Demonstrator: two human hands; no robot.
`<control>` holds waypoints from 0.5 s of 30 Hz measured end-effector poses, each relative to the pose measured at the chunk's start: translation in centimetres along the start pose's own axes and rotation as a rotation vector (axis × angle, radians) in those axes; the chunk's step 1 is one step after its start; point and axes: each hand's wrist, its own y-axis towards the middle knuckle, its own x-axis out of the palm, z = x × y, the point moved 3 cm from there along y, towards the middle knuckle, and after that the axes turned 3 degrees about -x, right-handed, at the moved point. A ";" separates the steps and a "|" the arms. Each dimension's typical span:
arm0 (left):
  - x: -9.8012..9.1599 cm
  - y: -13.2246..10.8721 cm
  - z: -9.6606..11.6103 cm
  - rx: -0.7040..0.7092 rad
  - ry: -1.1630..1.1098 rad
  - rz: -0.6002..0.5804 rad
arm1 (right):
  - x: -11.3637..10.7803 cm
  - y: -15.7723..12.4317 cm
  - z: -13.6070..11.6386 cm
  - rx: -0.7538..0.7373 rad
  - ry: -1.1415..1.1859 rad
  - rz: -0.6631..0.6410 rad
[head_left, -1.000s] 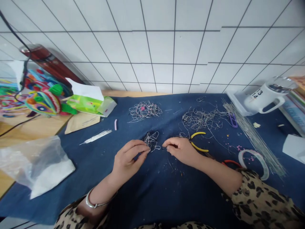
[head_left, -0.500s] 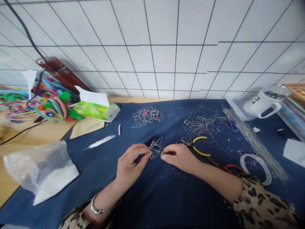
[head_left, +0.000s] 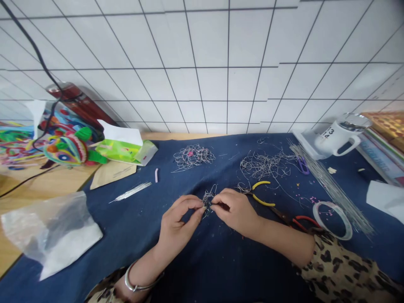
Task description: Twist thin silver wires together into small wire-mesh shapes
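Note:
Between my two hands, low over the blue cloth, is a small tangle of thin silvery wire (head_left: pixel 208 196). My left hand (head_left: pixel 183 219) pinches its left side between thumb and forefinger. From the right, my right hand (head_left: pixel 235 212) has thumb and fingertips pressed together on the tangle's other side. Its fingers hide the exact spot they grip. Just beyond my right hand lie yellow-handled pliers (head_left: pixel 263 201), and red-handled pliers (head_left: pixel 304 223) rest partly behind my forearm. A loose wire heap (head_left: pixel 267 164) sits farther back, and another wire heap (head_left: pixel 194 158) with a pink bit lies left of it.
Straight wires (head_left: pixel 331 185) and a clear ring-shaped roll (head_left: pixel 333 221) lie at right, near a white mug (head_left: pixel 337 136). At left are a plastic bag (head_left: pixel 53 231), a thin wire bundle (head_left: pixel 131 192), a green tissue pack (head_left: pixel 123 149) and a colourful toy (head_left: pixel 67 149).
My right hand has moved in closer to the left, so its fingertips now meet the wire tangle. My left hand keeps its pinch. The whole view has shifted slightly.

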 end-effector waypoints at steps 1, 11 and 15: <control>0.0 0.0 0.0 -0.004 -0.009 0.001 | 0.0 0.0 0.0 -0.015 -0.019 0.004; -0.5 -0.3 -0.2 -0.184 -0.233 0.038 | -0.6 0.1 0.4 0.227 0.183 0.038; -0.5 -0.3 -0.2 -0.186 -0.285 0.062 | -0.4 -0.1 0.7 0.314 0.370 -0.056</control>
